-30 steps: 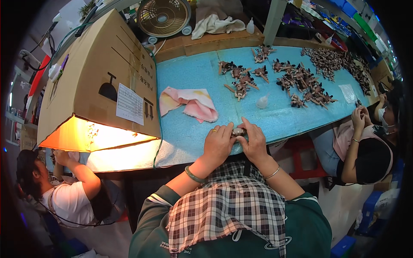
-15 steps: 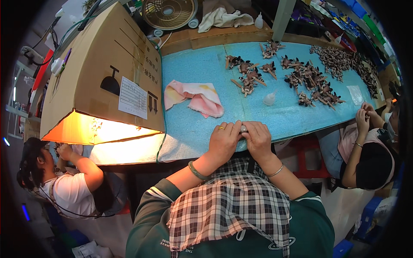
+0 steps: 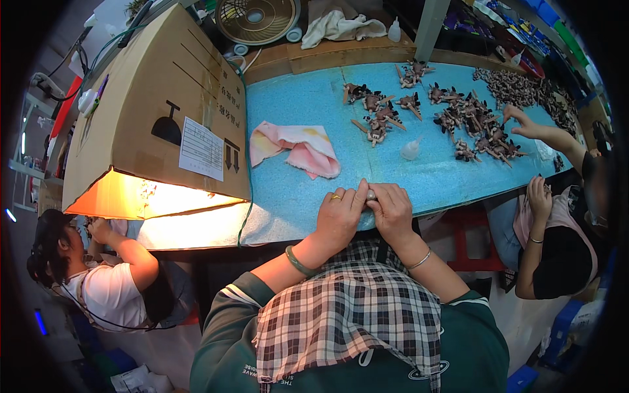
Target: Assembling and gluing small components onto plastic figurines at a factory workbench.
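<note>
My left hand (image 3: 341, 208) and my right hand (image 3: 392, 207) meet at the table's near edge, fingers curled and fingertips together. A small rounded grey thing (image 3: 371, 195) shows between them; whether it is a ring or a held piece I cannot tell. Anything else in the pinch is hidden by the fingers. Beyond my hands stands a small translucent squeeze bottle (image 3: 411, 150). Several brown figurines with wing-like parts (image 3: 378, 124) lie farther off, and a bigger heap of figurines (image 3: 468, 118) lies to their right. A pink and yellow cloth (image 3: 298, 148) rests at the left.
A cardboard box (image 3: 160, 98), lit inside, stands open-sided at the left. Small dark parts (image 3: 517, 92) are piled at the far right. A fan (image 3: 257, 18) and a white cloth (image 3: 342, 27) sit at the back. One person sits at each side of the blue-covered table (image 3: 288, 203).
My hands stay together in nearly the same place, with a slight shift of the fingers. The person at the right has reached one hand out to the figurine heap.
</note>
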`<state>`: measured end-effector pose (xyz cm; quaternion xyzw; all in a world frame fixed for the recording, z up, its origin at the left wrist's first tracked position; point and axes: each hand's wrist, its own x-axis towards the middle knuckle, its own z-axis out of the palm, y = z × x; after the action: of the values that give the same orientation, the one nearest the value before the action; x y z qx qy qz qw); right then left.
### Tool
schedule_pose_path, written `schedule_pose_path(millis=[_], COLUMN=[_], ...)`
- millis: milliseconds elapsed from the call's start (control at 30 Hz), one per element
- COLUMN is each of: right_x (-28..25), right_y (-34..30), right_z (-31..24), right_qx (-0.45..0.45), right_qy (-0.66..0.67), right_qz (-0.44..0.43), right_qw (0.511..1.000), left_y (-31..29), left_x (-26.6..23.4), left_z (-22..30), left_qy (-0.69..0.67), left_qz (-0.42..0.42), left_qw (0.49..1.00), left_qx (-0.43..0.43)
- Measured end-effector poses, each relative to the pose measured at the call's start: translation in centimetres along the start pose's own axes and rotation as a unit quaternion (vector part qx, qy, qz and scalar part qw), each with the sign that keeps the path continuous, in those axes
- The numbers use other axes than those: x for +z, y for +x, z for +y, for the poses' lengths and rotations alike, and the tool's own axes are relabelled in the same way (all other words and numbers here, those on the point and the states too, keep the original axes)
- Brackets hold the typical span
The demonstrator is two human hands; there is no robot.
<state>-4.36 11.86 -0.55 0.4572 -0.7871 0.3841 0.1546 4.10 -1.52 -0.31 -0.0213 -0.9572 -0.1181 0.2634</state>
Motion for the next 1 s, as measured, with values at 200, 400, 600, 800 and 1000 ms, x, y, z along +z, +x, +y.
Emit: schedule_pose_path(millis=[200,400,600,800,1000], right_x=[-1.0,-4.7,-4.1,-3.7,-2.9], right_y=[0.0,1.3,3.2,2.6,2.3], right_z=[0.1,-0.7,-1.2,-2.2,-1.9], right_qx=[0.062,0.173,0.197,0.299,0.305], right_qy=[0.091,0.424,0.576,0.625,0.573], right_qz=[-0.025,-0.085,-0.146,-0.172,-0.165], right_qw=[0.994,0.885,0.780,0.700,0.743], left_y=[-0.1,-0.3,-0.3,-1.8,-1.3], left_x=[-0.5,-3.1,-4.4,-2.3,-3.1], left_z=[-0.9,-2.5,-0.3,0.2,1.0], left_qy=[-0.123,-0.625,-0.842,-0.916,-0.939], left_qz=[-0.006,-0.125,-0.216,-0.173,-0.181], left_qw=[0.991,0.759,0.462,0.276,0.134], left_qx=[-0.056,-0.134,-0.179,-0.236,-0.258])
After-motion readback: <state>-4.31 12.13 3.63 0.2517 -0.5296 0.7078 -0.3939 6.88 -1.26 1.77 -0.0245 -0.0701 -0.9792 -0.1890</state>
